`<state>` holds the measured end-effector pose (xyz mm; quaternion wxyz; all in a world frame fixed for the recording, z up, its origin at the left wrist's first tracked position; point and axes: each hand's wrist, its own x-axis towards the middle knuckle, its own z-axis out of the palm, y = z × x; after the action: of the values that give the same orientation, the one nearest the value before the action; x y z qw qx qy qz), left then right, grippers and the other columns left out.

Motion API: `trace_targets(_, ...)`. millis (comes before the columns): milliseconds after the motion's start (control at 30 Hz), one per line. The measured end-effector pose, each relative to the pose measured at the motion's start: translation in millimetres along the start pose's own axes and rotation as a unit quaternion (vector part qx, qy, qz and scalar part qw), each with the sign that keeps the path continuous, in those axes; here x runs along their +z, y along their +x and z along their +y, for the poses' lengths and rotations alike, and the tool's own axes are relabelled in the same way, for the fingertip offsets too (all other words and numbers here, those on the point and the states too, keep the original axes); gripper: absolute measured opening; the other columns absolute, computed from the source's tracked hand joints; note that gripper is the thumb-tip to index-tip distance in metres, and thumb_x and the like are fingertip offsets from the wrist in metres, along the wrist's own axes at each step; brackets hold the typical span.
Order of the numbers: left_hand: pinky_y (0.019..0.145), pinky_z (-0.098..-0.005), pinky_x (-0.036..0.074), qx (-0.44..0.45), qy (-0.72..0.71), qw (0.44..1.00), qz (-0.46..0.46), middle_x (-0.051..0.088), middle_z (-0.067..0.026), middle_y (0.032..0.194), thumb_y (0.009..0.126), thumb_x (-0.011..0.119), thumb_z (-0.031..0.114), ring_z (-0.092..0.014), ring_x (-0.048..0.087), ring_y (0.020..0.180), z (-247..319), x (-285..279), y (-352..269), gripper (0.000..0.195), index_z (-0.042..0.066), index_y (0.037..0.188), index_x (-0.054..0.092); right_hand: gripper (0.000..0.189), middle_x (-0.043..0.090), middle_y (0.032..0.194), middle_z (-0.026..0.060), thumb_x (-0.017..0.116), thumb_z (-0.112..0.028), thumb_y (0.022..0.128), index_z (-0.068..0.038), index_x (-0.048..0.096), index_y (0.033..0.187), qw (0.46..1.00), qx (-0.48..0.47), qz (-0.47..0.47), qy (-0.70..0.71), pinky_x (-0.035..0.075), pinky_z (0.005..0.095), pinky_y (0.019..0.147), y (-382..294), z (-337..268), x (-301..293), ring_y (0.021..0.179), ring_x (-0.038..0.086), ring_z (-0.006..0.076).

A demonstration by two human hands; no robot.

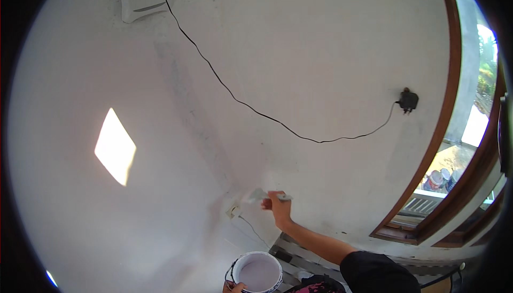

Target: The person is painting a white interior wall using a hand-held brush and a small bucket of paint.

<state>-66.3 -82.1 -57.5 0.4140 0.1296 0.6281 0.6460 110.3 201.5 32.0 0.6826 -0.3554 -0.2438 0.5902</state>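
Observation:
My right hand (pixel 279 208) grips the handle of a paintbrush (pixel 258 195). Its bristles point left and look blurred close to the pale wall (pixel 320 180); whether they touch it I cannot tell. At the bottom of the view, my left hand (pixel 234 287) has hold of the rim of a white bucket (pixel 238 261). Inside the bucket is pale paint (pixel 258 272). Left of the brush and slightly lower, a wall socket (pixel 231 212) carries a white plug (pixel 236 211) with a thin cord.
A white TP-Link router (pixel 140 2) hangs high on the left. Its black cable (pixel 256 111) droops across the wall to a black power adapter (pixel 408 100). Brown wooden window frames (pixel 445 108) line the right side. A bright sunlight patch (pixel 115 148) falls on the left wall.

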Motion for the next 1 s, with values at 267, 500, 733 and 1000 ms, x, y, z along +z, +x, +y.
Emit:
trace_targets(267,0.051,-0.026,0.035,-0.07,0.031,0.995,-0.063,0.044,0.0043,0.068,0.068,0.063,-0.006,-0.009,0.044,0.059,-11,-3,-5,0.022,0.011,0.071,0.05,0.021,0.068,0.079,0.0154,0.06,-0.018,0.094,0.0,0.059,0.104,0.995,0.045,0.081,-0.036,0.058,0.0389,0.06,-143,-42,-102,0.066,0.069,0.0253)
trace_targets(500,0.054,-0.0273,0.03,-0.045,0.071,0.981,-0.176,0.039,0.0036,0.069,0.06,0.067,-0.008,-0.009,0.038,0.062,4,15,-38,0.032,0.01,0.071,0.043,0.019,0.067,0.08,0.0159,0.058,-0.015,0.095,0.001,0.059,0.105,0.986,0.087,0.124,-0.07,0.058,0.0398,0.06,-269,-77,-172,0.065,0.069,0.0259)
trace_targets(733,0.053,-0.0269,0.028,-0.023,0.065,0.954,-0.293,0.04,0.0051,0.068,0.061,0.067,-0.006,-0.006,0.038,0.063,3,33,-57,0.028,0.009,0.069,0.045,0.019,0.066,0.079,0.0146,0.059,-0.015,0.095,0.001,0.058,0.104,0.981,0.022,0.143,-0.13,0.056,0.0381,0.057,-338,-122,-177,0.062,0.067,0.0241)
trace_targets(1000,0.052,-0.0227,0.029,-0.015,0.077,0.937,-0.34,0.045,0.0082,0.068,0.063,0.067,-0.004,-0.002,0.039,0.061,-6,54,-79,0.02,0.005,0.073,0.052,0.019,0.065,0.076,0.0118,0.06,-0.018,0.095,-0.001,0.057,0.101,0.968,0.038,0.152,-0.196,0.053,0.0357,0.053,-351,-134,-161,0.06,0.066,0.0218)
